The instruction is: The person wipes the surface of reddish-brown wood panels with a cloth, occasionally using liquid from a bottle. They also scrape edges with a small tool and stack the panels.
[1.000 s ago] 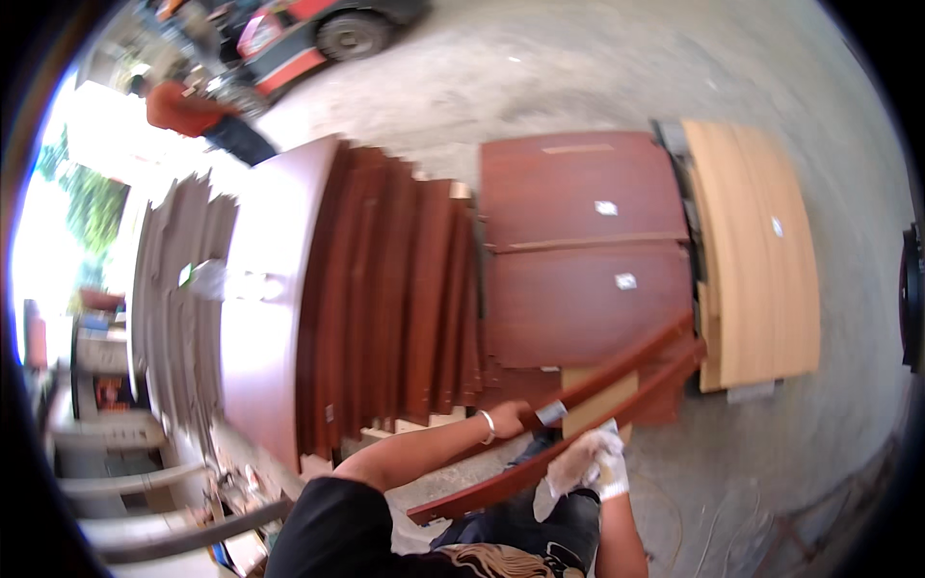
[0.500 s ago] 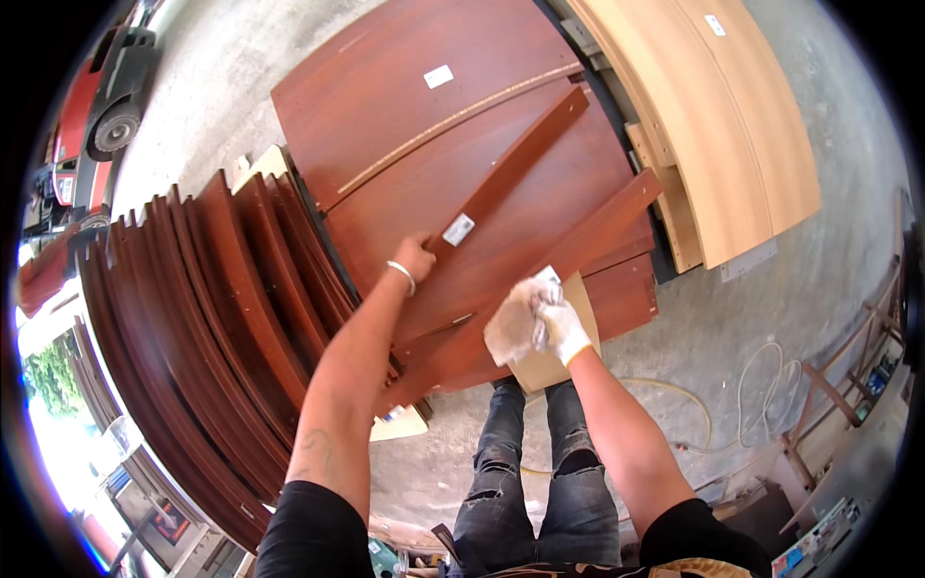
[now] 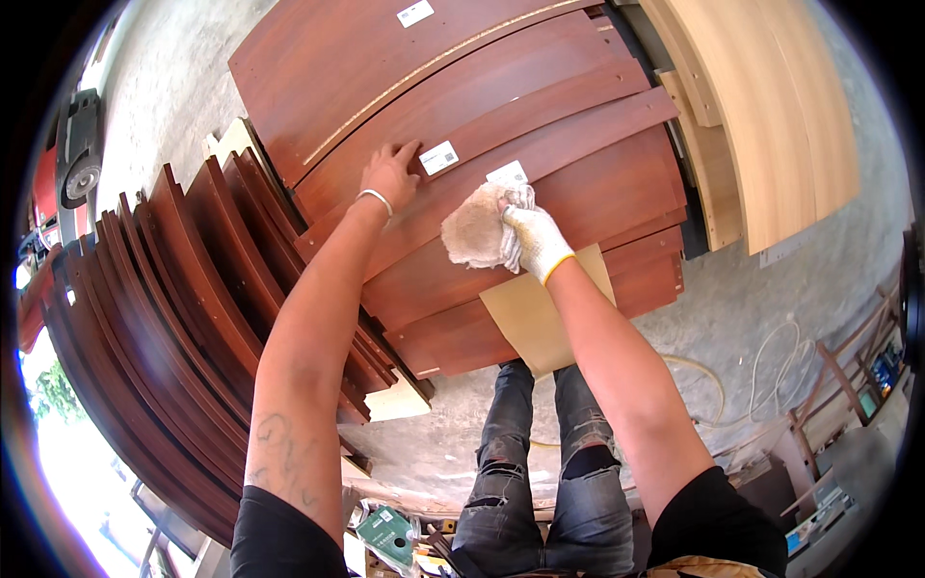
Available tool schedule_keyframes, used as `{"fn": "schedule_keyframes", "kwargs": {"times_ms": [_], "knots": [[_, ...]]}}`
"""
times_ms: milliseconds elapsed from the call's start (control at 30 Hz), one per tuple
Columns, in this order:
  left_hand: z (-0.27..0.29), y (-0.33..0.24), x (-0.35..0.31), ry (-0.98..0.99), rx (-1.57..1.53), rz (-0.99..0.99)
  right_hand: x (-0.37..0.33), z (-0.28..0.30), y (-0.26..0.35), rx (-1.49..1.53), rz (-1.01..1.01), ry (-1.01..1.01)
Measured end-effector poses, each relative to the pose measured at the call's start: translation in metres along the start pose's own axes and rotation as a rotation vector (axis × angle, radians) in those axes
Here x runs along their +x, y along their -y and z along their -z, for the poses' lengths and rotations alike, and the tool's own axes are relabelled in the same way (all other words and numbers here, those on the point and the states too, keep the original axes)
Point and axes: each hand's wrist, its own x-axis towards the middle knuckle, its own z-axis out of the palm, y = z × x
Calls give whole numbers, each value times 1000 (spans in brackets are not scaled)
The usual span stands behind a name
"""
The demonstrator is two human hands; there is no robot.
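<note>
My bare left hand point(image 3: 389, 179) rests with outstretched fingers on a narrow red-brown board point(image 3: 549, 108), beside its white label point(image 3: 438, 158). In my right hand point(image 3: 538, 239), which wears a white knit glove, is a bunched beige rag point(image 3: 476, 229). The rag lies over a second narrow board point(image 3: 602, 132), close to that board's label point(image 3: 506, 175). Both boards lie side by side on a stack of wider red-brown panels point(image 3: 617, 197). Below the gloved hand, a tan sheet point(image 3: 540, 328) overhangs the stack's near edge.
Several dark red-brown boards point(image 3: 183, 279) stand on edge at the left. Light wood panels point(image 3: 795, 125) are stacked at the right. A pale hose point(image 3: 718, 390) lies on the concrete floor, near a wooden frame point(image 3: 838, 371). A green box point(image 3: 387, 532) is at the bottom.
The left-hand narrow board, tilted away before, now lies alongside the other one. My left hand has loosened its grip on it. My right hand has moved the rag up and left.
</note>
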Motion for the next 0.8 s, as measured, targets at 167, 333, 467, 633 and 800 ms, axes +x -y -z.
{"fn": "schedule_keyframes", "kwargs": {"times_ms": [167, 333, 467, 633, 800], "knots": [[-9, -60, -31, 41, 166, 38, -19, 30, -16, 43, -44, -41], [-28, -72, -41, 86, 237, 24, -66, 98, -58, 166, -178, 31], [-38, -65, -48, 77, 174, -2, -121, 137, -111, 312, -317, -39], [-44, -73, -43, 122, 196, -36, -171, 169, -176, 246, -388, -271], [-43, -100, -78, -139, 267, 13, -200, 192, -185, 199, -254, -51]]}}
